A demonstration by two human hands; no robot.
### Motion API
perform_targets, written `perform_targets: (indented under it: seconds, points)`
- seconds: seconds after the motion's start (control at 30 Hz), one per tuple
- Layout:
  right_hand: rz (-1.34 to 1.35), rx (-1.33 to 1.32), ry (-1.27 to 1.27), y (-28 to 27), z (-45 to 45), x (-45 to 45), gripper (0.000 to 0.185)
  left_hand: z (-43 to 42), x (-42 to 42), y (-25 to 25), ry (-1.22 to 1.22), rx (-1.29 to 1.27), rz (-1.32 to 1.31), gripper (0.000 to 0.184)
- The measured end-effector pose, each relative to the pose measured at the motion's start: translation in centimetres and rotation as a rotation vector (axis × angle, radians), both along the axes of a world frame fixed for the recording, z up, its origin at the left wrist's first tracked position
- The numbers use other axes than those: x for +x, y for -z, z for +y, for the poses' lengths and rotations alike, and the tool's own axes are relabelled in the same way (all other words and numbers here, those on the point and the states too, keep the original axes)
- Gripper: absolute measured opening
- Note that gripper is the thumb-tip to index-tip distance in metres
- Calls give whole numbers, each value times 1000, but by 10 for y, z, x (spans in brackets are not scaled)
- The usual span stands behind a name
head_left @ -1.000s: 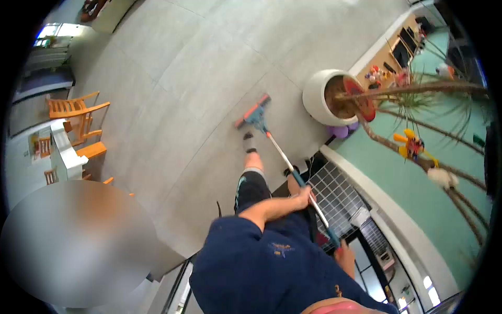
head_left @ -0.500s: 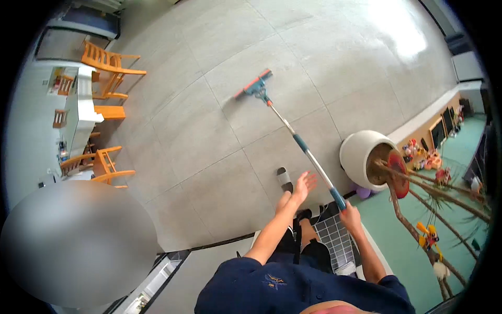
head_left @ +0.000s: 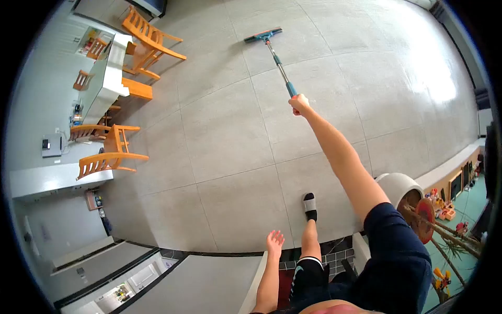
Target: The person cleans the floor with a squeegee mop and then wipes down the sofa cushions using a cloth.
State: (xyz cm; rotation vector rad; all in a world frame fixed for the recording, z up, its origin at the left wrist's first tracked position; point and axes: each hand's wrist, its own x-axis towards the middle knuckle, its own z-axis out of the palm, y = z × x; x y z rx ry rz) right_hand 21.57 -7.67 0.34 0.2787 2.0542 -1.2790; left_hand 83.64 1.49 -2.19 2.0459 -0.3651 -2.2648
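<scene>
Far out in front of me, my right hand point(head_left: 299, 104) is closed around the blue grip at the end of a long-handled mop point(head_left: 283, 71). Its silver pole runs away from the fist to a wide, flat mop head point(head_left: 263, 35) in blue-grey with orange parts, which rests on the tiled floor. My left hand point(head_left: 275, 243) hangs low near my body, fingers spread, holding nothing. My foot in a grey and black sock point(head_left: 310, 206) is on the floor just right of that hand.
Wooden chairs point(head_left: 148, 42) stand by a white table point(head_left: 112, 70) at the left. To the right, a white planter point(head_left: 393, 184) holds a branching plant beside a ledge of toys. Large grey tiles point(head_left: 225, 141) cover the floor; a grey panel point(head_left: 204, 282) lies at lower left.
My right hand and the mop have moved far forward, the arm now stretched out. My left hand has dropped back toward my body. The view has shifted, and one foot is now farther forward.
</scene>
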Motion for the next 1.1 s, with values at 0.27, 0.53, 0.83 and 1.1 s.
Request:
perform_targets:
  seconds: [0.27, 0.53, 0.83, 1.1]
  points:
    - [-10, 179, -178, 29, 204, 164, 33, 81, 34, 42, 197, 187, -181, 30]
    - [-41, 436, -244, -38, 535, 548, 26, 229, -100, -30, 810, 82, 250, 38]
    - [-455, 667, -104, -322, 653, 814, 33, 442, 127, -176, 699, 1011, 28, 26]
    - [-131, 751, -176, -376, 618, 698, 29, 400, 15, -203, 734, 1200, 334, 35]
